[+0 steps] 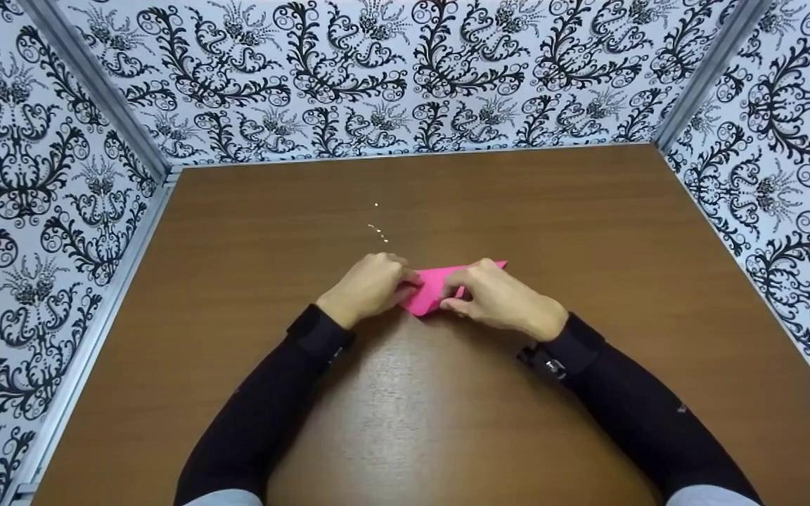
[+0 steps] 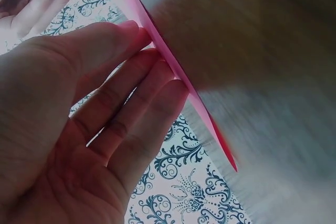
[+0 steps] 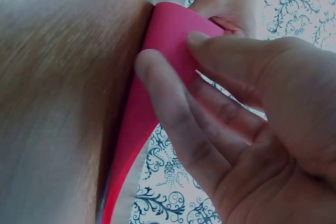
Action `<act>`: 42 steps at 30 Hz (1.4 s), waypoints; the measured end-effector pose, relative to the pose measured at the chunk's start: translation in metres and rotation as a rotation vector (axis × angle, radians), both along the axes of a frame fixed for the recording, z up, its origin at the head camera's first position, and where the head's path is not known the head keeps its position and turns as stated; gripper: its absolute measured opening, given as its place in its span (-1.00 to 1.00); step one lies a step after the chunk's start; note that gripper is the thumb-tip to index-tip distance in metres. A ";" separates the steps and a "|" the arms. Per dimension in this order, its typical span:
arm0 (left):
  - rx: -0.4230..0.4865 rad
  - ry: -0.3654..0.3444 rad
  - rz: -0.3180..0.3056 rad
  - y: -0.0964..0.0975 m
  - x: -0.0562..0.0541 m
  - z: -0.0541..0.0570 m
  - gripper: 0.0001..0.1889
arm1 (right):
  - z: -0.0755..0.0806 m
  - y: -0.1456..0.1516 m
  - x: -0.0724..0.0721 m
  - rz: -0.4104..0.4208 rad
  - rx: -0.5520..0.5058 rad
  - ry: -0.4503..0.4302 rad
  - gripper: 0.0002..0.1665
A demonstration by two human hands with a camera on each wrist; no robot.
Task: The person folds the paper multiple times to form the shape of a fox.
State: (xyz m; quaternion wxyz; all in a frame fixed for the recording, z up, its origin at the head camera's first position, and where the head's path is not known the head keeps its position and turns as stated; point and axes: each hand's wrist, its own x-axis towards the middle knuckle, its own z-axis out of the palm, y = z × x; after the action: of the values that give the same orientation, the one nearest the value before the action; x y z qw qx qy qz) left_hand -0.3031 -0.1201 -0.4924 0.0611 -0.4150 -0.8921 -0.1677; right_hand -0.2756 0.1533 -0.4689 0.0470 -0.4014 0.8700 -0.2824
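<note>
Left hand (image 1: 371, 284), coming out of a black fabric sleeve (image 1: 257, 414), pinches the left end of a pink sheet (image 1: 433, 288) between thumb and fingers. Sheet: thin, smooth, paper-like, bent over with a rounded edge in the right wrist view, blunt corner at the near side, sharp tip pointing right. It lies between the two hands, spanning the gap; hands near each other, not touching. Right hand (image 1: 507, 299) grips the sheet's right part, thumb and index finger on one face, other fingers behind; sharp tip shows just beyond the knuckles. Around them, left to right: white left panel (image 1: 25, 169) with black scrollwork, brown wood-grain table (image 1: 236, 281), small bright specks (image 1: 378, 230) beyond the left hand, matching right panel (image 1: 785, 176). Sheet touching table: cannot tell.
</note>
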 end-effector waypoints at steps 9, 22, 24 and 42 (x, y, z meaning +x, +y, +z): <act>-0.008 0.012 0.018 0.001 0.000 -0.001 -0.87 | -0.002 0.000 -0.001 -0.038 -0.067 -0.039 -0.94; 0.004 0.004 0.020 0.000 -0.002 0.000 -0.86 | -0.004 -0.003 -0.009 -0.110 -0.109 0.044 -0.95; 0.000 0.001 0.020 0.000 -0.002 0.000 -0.87 | -0.005 -0.003 -0.011 -0.118 -0.121 0.047 -0.96; -0.017 -0.006 0.016 -0.001 -0.001 0.002 -0.86 | -0.002 -0.003 -0.021 -0.151 -0.159 0.011 -0.96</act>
State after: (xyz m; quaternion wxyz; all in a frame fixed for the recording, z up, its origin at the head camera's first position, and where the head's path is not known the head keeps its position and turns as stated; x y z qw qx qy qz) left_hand -0.3042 -0.1212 -0.4908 0.0561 -0.4077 -0.8971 -0.1608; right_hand -0.2969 0.1500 -0.4711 -0.0114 -0.3385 0.8729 -0.3511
